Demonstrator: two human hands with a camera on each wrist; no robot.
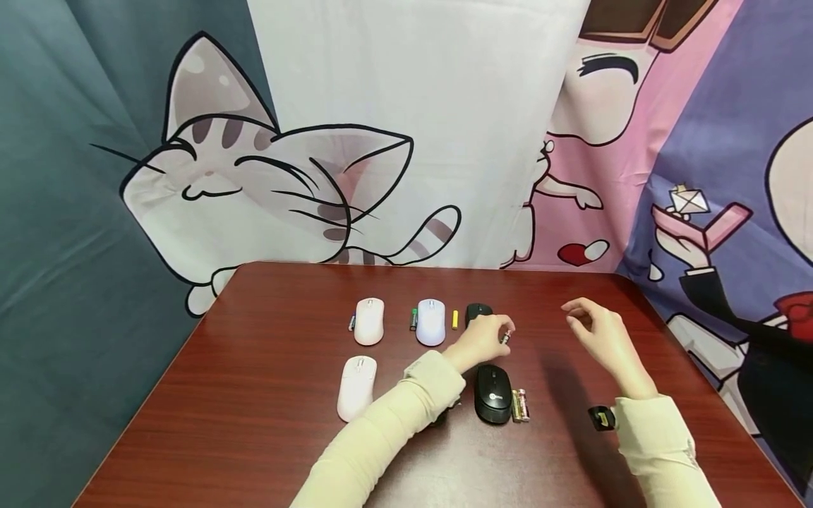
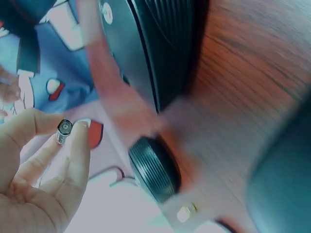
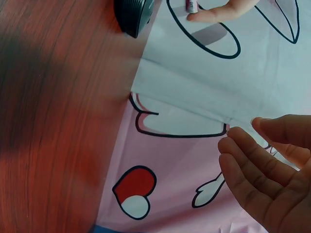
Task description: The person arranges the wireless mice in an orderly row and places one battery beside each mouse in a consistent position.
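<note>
My left hand (image 1: pixel 478 341) pinches a small battery (image 2: pixel 64 130) between thumb and fingertips, its end facing the left wrist camera. The hand is above the table, overlapping a black mouse (image 1: pixel 478 311) at the back in the head view. Nearer to me, below the left hand, sits a larger black mouse (image 1: pixel 492 395) with two batteries (image 1: pixel 520 406) lying along its right side. Off to the right my right hand (image 1: pixel 603 342) hovers over the table with loosely bent fingers and nothing in them; the right wrist view shows its fingers (image 3: pixel 250 167) apart from the thumb.
A white mouse (image 1: pixel 369 322) and a lavender mouse (image 1: pixel 431 322) stand in the back row. Beside them lie a green battery (image 1: pixel 413 319) and a yellow battery (image 1: pixel 454 319). Another white mouse (image 1: pixel 357 388) is front left. My left sleeve mostly hides a dark object. Printed curtain (image 1: pixel 419 85) hangs behind.
</note>
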